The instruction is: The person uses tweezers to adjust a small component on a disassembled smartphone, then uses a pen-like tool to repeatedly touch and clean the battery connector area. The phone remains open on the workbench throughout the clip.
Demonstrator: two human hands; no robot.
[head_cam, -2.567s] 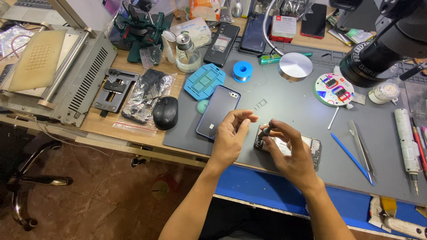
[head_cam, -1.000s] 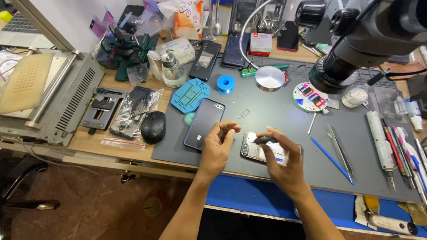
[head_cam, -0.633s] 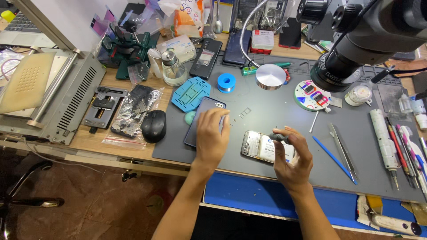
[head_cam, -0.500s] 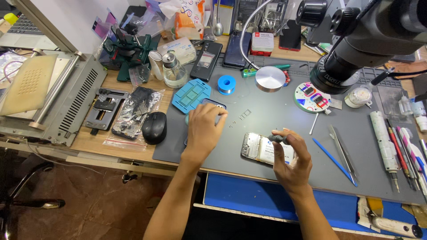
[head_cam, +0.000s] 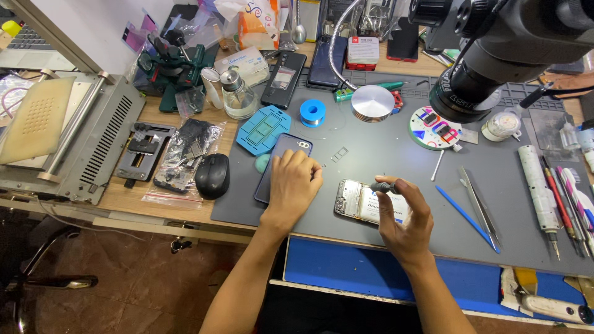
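An opened phone (head_cam: 356, 202) lies on the grey work mat (head_cam: 383, 154), its insides showing. My right hand (head_cam: 405, 219) rests over its right end and grips a small dark screwdriver (head_cam: 381, 186) between thumb and fingers, tip pointing left above the phone. My left hand (head_cam: 293, 187) lies flat, fingers together, on a dark phone back cover (head_cam: 289, 148) just left of the opened phone. A small teal blob (head_cam: 263, 162) sits beside that cover.
A black mouse (head_cam: 212, 175), a teal parts tray (head_cam: 263, 128), a blue solder spool (head_cam: 312, 113) and a round metal disc (head_cam: 372, 102) lie behind. A microscope head (head_cam: 495, 49) hangs at the upper right. Tweezers (head_cam: 477, 204) and a blue pry stick (head_cam: 464, 216) lie to the right.
My left hand has gone from hovering beside the right hand down and leftward onto the dark back cover. The right hand has lowered onto the opened phone with the screwdriver.
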